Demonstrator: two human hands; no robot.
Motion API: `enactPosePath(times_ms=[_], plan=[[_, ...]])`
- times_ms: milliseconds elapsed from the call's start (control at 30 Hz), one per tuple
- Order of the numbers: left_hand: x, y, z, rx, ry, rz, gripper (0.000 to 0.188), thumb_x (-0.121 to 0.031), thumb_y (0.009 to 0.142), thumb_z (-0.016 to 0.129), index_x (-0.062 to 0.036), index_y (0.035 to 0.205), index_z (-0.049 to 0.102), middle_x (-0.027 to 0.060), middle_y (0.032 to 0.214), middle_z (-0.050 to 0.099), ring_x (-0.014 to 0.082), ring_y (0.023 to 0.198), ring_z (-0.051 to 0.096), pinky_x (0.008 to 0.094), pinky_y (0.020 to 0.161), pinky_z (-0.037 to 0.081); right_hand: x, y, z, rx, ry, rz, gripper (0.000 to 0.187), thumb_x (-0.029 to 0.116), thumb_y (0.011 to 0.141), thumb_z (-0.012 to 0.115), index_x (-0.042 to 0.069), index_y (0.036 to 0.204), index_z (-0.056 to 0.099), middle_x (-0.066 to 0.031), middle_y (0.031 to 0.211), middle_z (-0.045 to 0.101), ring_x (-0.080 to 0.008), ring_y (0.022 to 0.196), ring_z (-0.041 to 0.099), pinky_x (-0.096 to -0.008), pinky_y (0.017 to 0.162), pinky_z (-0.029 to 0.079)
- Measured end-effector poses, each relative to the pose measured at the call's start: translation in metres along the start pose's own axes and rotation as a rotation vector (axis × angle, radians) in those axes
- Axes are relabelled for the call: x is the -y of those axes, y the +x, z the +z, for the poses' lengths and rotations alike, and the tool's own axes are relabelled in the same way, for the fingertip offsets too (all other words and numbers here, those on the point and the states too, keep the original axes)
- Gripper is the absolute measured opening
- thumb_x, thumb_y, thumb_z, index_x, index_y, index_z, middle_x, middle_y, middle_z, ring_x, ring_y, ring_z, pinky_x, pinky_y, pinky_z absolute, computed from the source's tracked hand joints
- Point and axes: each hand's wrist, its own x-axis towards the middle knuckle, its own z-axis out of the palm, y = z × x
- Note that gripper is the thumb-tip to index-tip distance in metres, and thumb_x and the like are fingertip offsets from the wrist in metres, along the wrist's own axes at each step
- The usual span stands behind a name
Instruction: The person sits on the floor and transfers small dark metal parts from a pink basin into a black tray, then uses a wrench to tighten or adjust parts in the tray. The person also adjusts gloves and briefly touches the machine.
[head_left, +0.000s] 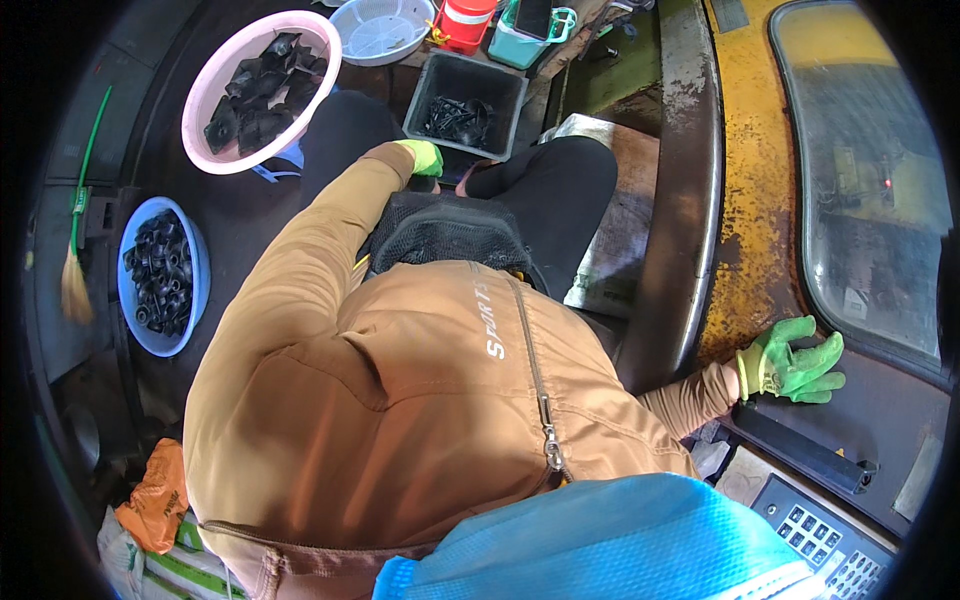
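My right hand [795, 360], in a green glove, reaches out to the side with fingers spread. It lies against the dark lower frame of a yellow machine door [745, 230], just under the corner of its window [870, 200]. A black bar handle [800, 445] is below that hand. My left hand [425, 158], also green-gloved, rests low over my lap, by a black mesh pad [450, 235]. Its fingers are mostly hidden, so what they hold, if anything, does not show. Beyond it stands a black square bin [520, 105] with dark small parts inside.
A pink basin [190, 120] of black pieces stands far left; a blue basin [203, 270] of small black parts is nearer. At the back are a white-blue basket [380, 30], a red container [465, 25] and a teal basket [515, 48]. A control panel [840, 520] sits lower right.
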Motion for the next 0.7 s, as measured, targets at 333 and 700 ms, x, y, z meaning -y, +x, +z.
enactPosePath(times_ms=[333, 700], plan=[[0.009, 0.008, 0.005, -0.034, 0.006, 0.056, 0.043, -0.047, 0.071, 0.068, -0.0147, 0.099, 0.070, 0.0102, 0.104, 0.066, 0.0295, 0.099, 0.062, 0.0394, 0.085, 0.049, 0.003, 0.003, -0.004, 0.002, 0.060, 0.038, 0.030, 0.024, 0.079, 0.065, 0.009, 0.104, 0.060, -0.0048, 0.098, 0.067, -0.0372, 0.084, 0.056, -0.0489, 0.077, 0.040], [0.003, 0.000, -0.001, 0.005, 0.030, 0.049, 0.046, -0.050, 0.075, 0.059, -0.0124, 0.099, 0.071, 0.0096, 0.107, 0.066, 0.0273, 0.103, 0.061, 0.0354, 0.090, 0.047, 0.007, 0.011, -0.010, 0.012, 0.045, -0.002, 0.034, 0.013, 0.077, 0.065, 0.010, 0.110, 0.054, -0.0056, 0.098, 0.064, -0.0335, 0.080, 0.057, -0.0444, 0.069, 0.041]])
